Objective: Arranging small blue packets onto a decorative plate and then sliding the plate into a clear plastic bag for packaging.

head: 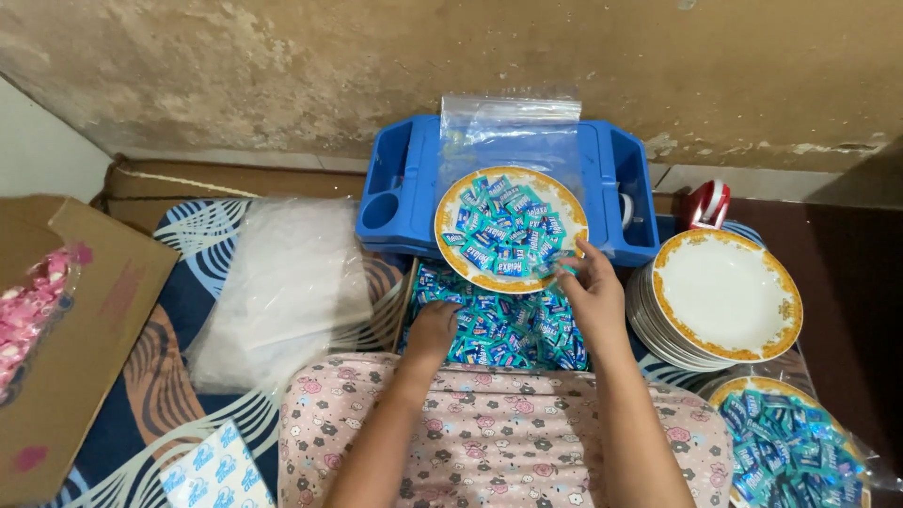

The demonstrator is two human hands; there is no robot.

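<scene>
Head view: we found the right hand (594, 293) pinching one small blue sweet (565, 270) between its fingertips at the near rim of a gold-rimmed plate (450, 202) heaped with blue-wrapped sweets. That plate rested on a blue plastic tray (395, 193), with a clear bag (509, 132) standing behind it. The left hand (433, 329) lay buried in a pile of loose sweets (508, 329) below the plate, fingers curled among them; we could not tell its grip. A stack of empty plates (724, 296) stood to the right.
</scene>
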